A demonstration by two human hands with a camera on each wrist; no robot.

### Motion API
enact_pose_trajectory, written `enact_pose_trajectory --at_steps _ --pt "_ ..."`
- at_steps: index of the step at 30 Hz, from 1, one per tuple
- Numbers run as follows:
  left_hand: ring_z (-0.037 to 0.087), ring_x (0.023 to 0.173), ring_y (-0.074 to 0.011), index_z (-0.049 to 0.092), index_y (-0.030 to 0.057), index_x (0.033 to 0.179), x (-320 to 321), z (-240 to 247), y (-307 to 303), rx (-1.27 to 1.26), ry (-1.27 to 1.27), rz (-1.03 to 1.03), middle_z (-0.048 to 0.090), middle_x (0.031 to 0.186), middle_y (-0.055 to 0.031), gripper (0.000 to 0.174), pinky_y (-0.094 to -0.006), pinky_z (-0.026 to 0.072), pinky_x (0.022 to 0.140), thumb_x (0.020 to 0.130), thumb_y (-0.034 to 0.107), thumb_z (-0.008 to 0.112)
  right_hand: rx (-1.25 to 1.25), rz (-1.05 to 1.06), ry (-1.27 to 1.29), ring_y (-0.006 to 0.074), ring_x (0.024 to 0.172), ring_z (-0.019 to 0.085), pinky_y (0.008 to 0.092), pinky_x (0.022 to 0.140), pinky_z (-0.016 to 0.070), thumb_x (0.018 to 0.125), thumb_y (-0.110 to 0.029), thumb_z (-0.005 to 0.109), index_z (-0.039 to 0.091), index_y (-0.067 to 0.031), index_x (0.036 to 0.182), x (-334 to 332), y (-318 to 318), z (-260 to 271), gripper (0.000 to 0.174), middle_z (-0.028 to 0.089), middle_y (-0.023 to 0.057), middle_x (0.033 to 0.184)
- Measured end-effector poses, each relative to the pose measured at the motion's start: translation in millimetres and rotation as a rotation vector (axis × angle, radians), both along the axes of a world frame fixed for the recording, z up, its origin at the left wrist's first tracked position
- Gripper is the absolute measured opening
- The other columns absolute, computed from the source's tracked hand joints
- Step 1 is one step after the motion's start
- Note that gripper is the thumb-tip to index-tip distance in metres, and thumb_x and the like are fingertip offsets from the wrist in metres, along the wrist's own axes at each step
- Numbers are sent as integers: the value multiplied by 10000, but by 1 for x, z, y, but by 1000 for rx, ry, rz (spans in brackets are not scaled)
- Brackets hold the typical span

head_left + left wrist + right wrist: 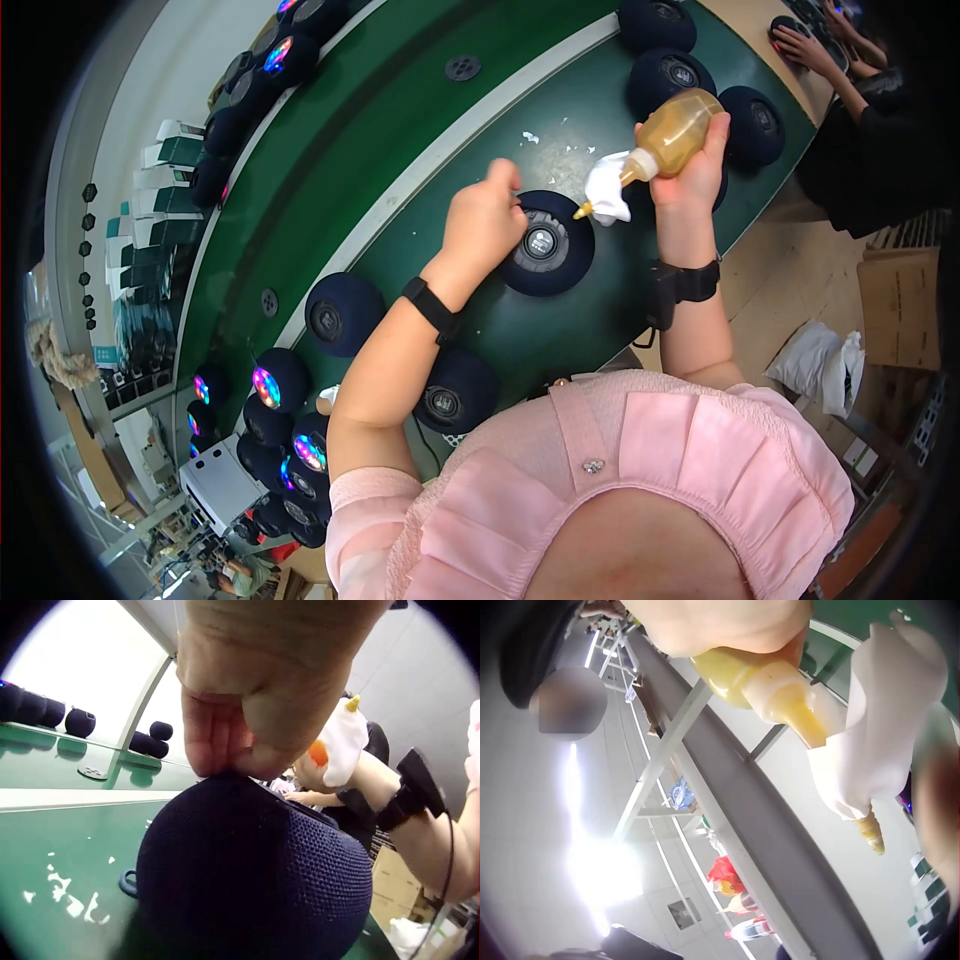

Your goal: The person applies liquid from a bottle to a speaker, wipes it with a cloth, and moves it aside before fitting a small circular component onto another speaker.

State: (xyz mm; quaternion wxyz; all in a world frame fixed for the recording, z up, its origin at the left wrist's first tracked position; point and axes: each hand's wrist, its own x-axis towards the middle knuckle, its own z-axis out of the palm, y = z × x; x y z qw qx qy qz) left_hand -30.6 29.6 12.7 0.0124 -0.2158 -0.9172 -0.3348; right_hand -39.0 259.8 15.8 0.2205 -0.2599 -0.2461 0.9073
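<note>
A round dark-blue speaker [548,262] with a grey ring and black centre lies face up on the green table. The left hand [484,228] is at its upper-left edge; in the left wrist view the curled fingers of the left hand [255,705] touch the top of the speaker [251,877]. To the right, the right hand [690,175] grips a yellowish squeeze bottle [680,130], its nozzle wrapped in white tissue [606,190]. The yellow tip [870,832] pokes out of the tissue, above the speaker's right side.
More dark speakers stand at the upper right [670,75], to the left [343,314] and near the body [456,392]. White scraps [530,137] lie beyond the speaker. Past a pale rail [400,185] runs a green belt [370,110]. Another person's hands [805,50] are at the upper right.
</note>
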Motion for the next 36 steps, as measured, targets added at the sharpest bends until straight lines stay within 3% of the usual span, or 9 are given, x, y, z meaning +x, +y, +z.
enact_pose_trajectory --at_steps 2,3,5,9,14,15,30,32,36 --pt "618 585 -196 425 41 866 2 -1 -8 -7 -102 103 609 658 -100 272 -300 500 554 666 -21 600 257 -92 70 301 884 588 491 730 513 900 -495 458 456 -91 1157 -8 -5 -19 479 567 106 1017" --pt "605 580 -168 405 45 853 5 -1 -11 59 -240 197 605 661 -88 288 -282 490 541 660 -32 604 253 -102 111 207 900 584 336 787 507 886 -343 574 438 -58 1162 -4 -17 -4 420 561 80 1050" --pt "560 579 -104 350 56 833 12 -4 -16 177 -456 308 594 676 -75 337 -241 459 509 649 -54 610 331 -96 129 199 911 577 332 795 500 876 -330 595 435 -47 1165 -7 -32 -2 435 561 82 1049" --pt "595 586 -166 375 48 832 21 -24 -19 315 -503 403 602 645 -74 350 -288 476 557 619 10 650 460 -75 235 165 952 548 298 834 468 825 -252 681 421 -15 1185 -15 -54 -3 503 561 82 1051" --pt "531 573 -84 340 56 835 26 -13 -11 302 -461 386 570 669 -63 342 -225 446 515 648 -43 609 475 -2 256 156 958 545 283 844 459 812 -228 699 412 -13 1199 -22 -70 -6 528 558 87 1061" --pt "531 573 -84 340 56 835 26 -14 -11 303 -462 390 570 669 -63 342 -225 446 515 648 -43 609 550 -2 226 171 958 554 313 835 476 834 -290 666 429 -25 1184 -22 -73 -7 499 559 84 1065" --pt "530 582 -77 346 51 840 24 -19 -14 288 -467 380 571 668 -61 346 -213 442 532 643 -33 618 702 -38 277 156 954 546 274 847 451 803 -244 706 411 -11 1203 -17 -72 -4 549 555 97 1061" --pt "593 591 -172 384 48 836 24 -22 -14 315 -498 413 595 647 -73 335 -297 476 565 631 30 649 700 -46 259 156 950 547 276 844 454 810 -240 699 410 -12 1205 -16 -70 -10 540 554 99 1064" --pt "595 592 -174 388 45 838 24 -22 -13 274 -515 436 594 642 -71 338 -295 476 565 631 35 654 660 -93 211 167 932 559 294 815 476 842 -256 657 421 -16 1181 -15 -64 -15 478 556 98 1053"
